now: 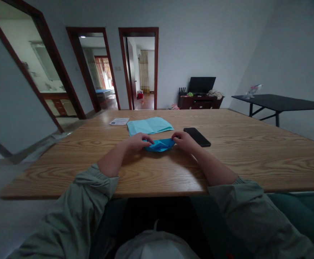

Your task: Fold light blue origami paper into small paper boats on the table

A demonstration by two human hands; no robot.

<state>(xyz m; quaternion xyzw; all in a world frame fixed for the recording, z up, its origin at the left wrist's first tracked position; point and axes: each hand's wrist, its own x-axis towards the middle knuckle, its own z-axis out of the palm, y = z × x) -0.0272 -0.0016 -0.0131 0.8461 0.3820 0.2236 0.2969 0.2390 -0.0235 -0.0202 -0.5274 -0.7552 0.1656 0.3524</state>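
Between my two hands is a blue folded paper boat (160, 145), low over the wooden table. My left hand (138, 141) grips its left end, fingers bent over the tip. At the opposite end, my right hand (185, 141) pinches the pointed corner between thumb and fingers. The boat's middle shows folds and a raised centre; its underside is hidden. Just beyond it lie light-blue paper sheets (150, 125), flat on the table. A black phone (197, 136) rests right beside my right hand.
The wooden table (240, 154) spreads wide around my arms. A white card (119, 121) lies left of the sheets. Farther off stand a black folding table (281, 102) at the right and a television (201, 85) on a dark cabinet (200, 103) by the wall.
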